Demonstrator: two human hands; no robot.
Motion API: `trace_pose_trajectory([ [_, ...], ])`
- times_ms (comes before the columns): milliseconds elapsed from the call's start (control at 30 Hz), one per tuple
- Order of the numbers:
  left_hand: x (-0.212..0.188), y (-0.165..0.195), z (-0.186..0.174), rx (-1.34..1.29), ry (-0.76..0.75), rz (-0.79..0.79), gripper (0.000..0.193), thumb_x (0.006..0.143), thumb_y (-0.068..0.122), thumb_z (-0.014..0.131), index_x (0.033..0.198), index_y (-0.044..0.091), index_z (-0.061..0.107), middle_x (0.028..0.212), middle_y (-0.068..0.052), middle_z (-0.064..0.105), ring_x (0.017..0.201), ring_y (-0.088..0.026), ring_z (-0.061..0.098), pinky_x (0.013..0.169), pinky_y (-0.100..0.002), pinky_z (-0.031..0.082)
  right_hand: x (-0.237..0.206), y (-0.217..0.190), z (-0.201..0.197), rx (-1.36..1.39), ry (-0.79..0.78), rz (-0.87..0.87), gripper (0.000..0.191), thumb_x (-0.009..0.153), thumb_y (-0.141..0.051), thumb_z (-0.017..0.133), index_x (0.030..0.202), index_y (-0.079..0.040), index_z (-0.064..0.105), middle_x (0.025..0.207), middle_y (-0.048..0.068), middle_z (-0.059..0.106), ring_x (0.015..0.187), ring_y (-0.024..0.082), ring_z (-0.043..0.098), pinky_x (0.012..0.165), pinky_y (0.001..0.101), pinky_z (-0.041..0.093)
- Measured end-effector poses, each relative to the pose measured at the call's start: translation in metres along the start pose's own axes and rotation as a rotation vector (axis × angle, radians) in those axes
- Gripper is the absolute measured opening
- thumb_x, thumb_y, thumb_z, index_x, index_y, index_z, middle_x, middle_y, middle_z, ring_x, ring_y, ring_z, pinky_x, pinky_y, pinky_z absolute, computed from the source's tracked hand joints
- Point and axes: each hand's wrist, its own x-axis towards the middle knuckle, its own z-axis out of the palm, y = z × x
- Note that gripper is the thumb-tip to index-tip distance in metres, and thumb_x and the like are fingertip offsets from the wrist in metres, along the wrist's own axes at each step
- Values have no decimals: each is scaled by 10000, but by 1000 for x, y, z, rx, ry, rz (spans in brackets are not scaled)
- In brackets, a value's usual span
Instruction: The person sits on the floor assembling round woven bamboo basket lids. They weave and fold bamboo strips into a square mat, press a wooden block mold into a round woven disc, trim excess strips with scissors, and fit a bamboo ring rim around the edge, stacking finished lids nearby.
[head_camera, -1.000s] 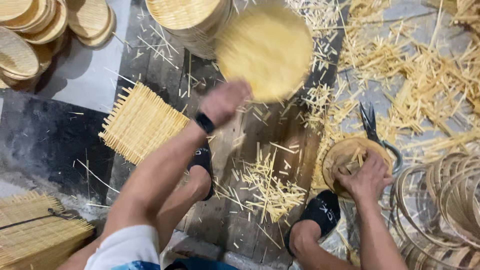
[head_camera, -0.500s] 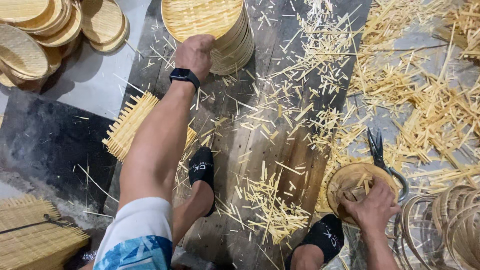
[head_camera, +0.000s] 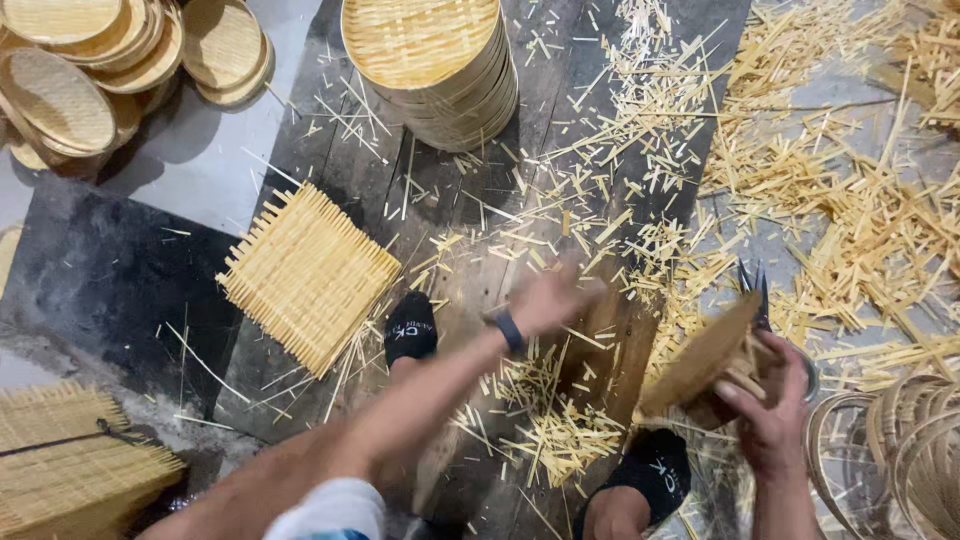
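My right hand grips a round woven bamboo tray, tilted on edge just above the floor at the lower right. My left hand, blurred and holding nothing, hangs with fingers apart over the dark wooden planks between my two black-socked feet. A tall stack of finished round bamboo trays stands at the top centre, well beyond the left hand. Black scissors lie behind the tilted tray.
A square woven bamboo mat lies to the left. More round trays are piled at the top left. Cut bamboo slivers litter the floor on the right. Bamboo hoops sit at the lower right, and another mat at the lower left.
My left hand set a round tray on the tall stack, then drew back towards my knees. My right hand lifted its tray from flat on the floor to tilted.
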Motion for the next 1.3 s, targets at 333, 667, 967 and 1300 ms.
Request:
trace_pose_trajectory([
  [333,-9,-80,71,-1121,395,-14,435,994,365,681,1215,1,767,1076,-88,780,890,-87,647,797,-281,555,2,101,66,-67,-29,180,389,1096,-274,573,1252,71,664,1115,141,712,972,193,632,885,351,518],
  [667,-75,-290,-123,684,802,-220,797,576,134,665,1316,-134,542,1301,-374,559,1260,-512,546,981,-546,456,-62,139,59,-31,4,376,370,1094,-311,524,1072,39,642,886,98,680,769,168,658,663,316,552],
  [967,-111,-307,-136,402,415,-460,730,688,351,931,1232,-8,602,1286,-229,632,1188,-384,631,1007,-466,522,-61,165,45,-20,-26,338,340,1092,-288,529,1088,34,640,880,102,675,738,161,641,678,312,564],
  [1300,-114,-312,-167,227,559,-224,187,850,258,640,925,118,738,836,-218,706,821,-408,712,790,-497,576,-61,171,38,-23,-39,306,317,1089,-259,547,1075,43,641,885,107,682,728,164,646,672,325,576],
])
